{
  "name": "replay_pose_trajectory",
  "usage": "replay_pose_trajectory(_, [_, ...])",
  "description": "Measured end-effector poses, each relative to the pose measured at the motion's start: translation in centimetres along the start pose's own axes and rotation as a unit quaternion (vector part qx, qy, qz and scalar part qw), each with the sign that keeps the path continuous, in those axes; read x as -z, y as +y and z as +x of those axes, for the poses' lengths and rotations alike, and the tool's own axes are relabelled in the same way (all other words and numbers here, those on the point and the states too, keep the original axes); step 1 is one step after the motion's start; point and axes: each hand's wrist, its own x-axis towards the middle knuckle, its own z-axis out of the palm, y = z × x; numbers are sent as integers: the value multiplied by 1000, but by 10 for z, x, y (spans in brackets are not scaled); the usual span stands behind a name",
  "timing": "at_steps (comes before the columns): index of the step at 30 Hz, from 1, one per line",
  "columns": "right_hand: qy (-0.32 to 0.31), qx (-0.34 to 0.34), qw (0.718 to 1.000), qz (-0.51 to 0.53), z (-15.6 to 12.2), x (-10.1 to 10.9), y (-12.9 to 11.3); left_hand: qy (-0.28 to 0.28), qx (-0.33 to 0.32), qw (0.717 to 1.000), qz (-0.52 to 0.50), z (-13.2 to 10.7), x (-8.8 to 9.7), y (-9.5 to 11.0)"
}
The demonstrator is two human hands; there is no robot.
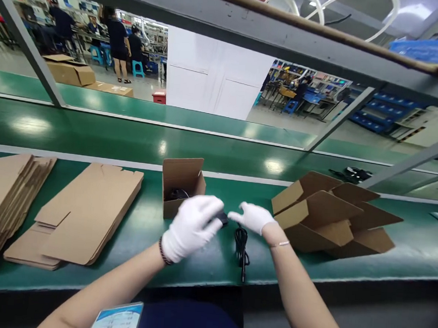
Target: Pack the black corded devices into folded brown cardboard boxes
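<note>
Both my hands wear white gloves and meet over the green bench. My left hand (191, 226) is curled round a small black device (222, 218), only partly visible past the fingers. My right hand (251, 216) touches the same black device from the right, its fingers pinched together. A bundled black cable (241, 246) hangs from the device and lies on the bench just below my hands. Just behind my left hand stands a small open cardboard box (181, 185) with a dark item inside.
Flat cardboard blanks (86, 214) lie in stacks at the left, with another pile (0, 197) at the far left. Several open folded boxes (332, 216) sit to the right. A green conveyor belt (130, 137) runs behind the bench. People stand at workstations in the far background.
</note>
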Motion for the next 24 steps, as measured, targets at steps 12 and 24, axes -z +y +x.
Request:
replay_pose_trajectory(12, [76,1,927,366,-53,-45,56,-261,118,958,-17,23,-136,15])
replay_pose_trajectory(24, [243,175,794,529,-63,37,7,56,221,671,-706,46,-39,22])
